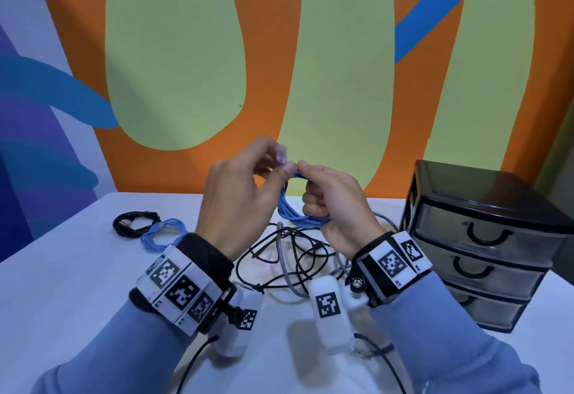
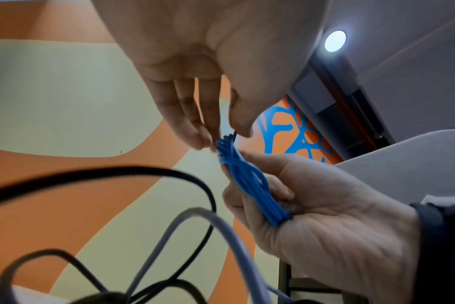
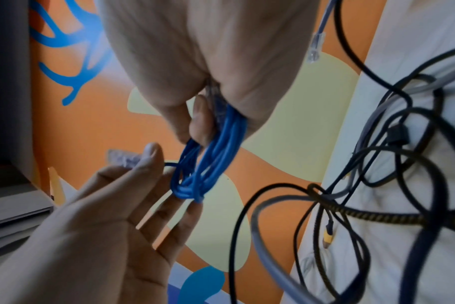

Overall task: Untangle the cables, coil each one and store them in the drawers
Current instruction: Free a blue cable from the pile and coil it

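Above the table my right hand grips a coiled blue cable in its curled fingers. The bundle of blue loops hangs from that fist. My left hand pinches the clear plug at this cable's free end, just left of the coil's top. In the right wrist view the plug sits between the left thumb and forefinger. The left wrist view has my left fingertips touching the top of the blue coil. A tangle of black and grey cables lies on the white table beneath both hands.
A coiled black cable and a second coiled blue cable lie on the table's left. A black unit of three shut drawers stands at the right. The painted wall runs along the table's far edge.
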Action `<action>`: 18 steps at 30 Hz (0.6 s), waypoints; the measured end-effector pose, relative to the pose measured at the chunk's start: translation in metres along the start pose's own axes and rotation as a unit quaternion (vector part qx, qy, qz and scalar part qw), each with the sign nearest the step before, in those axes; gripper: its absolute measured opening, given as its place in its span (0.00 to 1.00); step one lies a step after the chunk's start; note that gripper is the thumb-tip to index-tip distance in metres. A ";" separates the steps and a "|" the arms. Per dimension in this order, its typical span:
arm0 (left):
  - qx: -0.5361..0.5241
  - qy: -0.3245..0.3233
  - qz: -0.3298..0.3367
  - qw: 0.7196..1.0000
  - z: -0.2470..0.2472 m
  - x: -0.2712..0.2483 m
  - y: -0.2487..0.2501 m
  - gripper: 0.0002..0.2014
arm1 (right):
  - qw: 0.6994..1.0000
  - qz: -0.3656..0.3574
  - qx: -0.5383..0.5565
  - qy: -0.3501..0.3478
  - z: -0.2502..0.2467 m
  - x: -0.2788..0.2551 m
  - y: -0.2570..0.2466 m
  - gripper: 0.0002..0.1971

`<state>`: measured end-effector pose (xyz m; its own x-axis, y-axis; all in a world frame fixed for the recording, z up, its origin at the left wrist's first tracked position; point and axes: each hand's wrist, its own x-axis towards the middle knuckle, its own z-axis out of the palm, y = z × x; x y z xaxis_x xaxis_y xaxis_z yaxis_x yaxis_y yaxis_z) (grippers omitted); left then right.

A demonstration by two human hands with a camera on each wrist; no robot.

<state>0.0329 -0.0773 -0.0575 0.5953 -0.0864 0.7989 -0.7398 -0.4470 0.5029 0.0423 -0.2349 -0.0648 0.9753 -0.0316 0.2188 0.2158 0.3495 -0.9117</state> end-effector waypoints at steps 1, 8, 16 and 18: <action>-0.032 0.002 -0.016 0.999 0.000 0.001 -0.001 0.08 | 1.000 0.009 0.012 0.003 -0.001 0.000 0.000 0.08; -0.044 -0.091 -0.097 0.990 -0.009 0.006 -0.013 0.08 | 1.000 0.000 -0.004 -0.017 -0.006 0.000 0.002 0.05; -0.092 -0.154 -0.128 0.975 -0.012 0.009 -0.011 0.17 | 0.998 0.008 0.045 -0.048 0.003 -0.006 0.000 0.17; -0.086 -0.145 -0.115 0.979 -0.013 0.010 -0.015 0.19 | 0.996 0.018 0.068 -0.058 0.003 -0.007 -0.001 0.24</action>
<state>0.0455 -0.0602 -0.0530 0.7974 -0.2616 0.5438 -0.6033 -0.3293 0.7264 0.0356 -0.2327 -0.0642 0.9684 0.0892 0.2330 0.1647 0.4727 -0.8657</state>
